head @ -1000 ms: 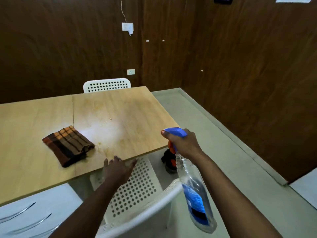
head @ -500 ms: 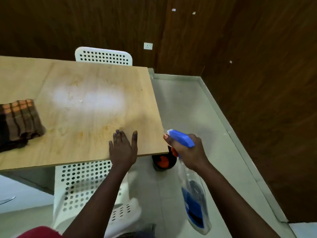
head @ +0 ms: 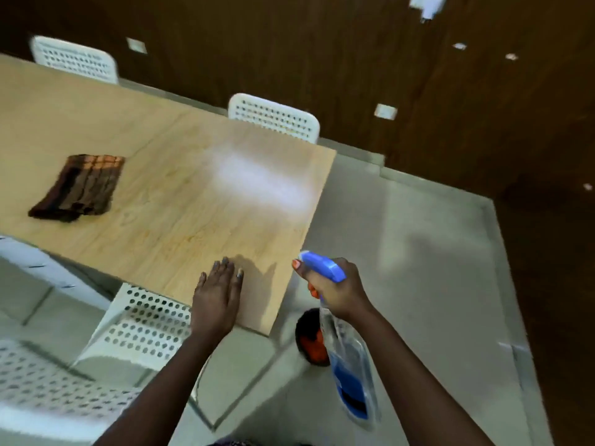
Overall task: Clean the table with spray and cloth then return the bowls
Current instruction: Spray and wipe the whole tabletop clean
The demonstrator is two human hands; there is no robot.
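At table [head: 180, 194] edge: left hand [head: 216, 300] flat; right hand [head: 335, 288] grips spray bottle [head: 349, 365].

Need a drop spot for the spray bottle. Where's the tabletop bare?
Bare wood lies between the folded cloth and the table's right edge, and behind the left hand toward the far chair. The near corner is taken: the left hand lies flat there, with the right hand gripping the spray bottle just beyond it.

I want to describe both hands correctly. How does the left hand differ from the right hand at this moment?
The left hand lies flat with straight fingers on the table near its edge; the right hand is curled around the spray bottle. The left hand holds nothing; the right hand holds the bottle beside the table corner, nozzle toward the table. Both hands are bare.
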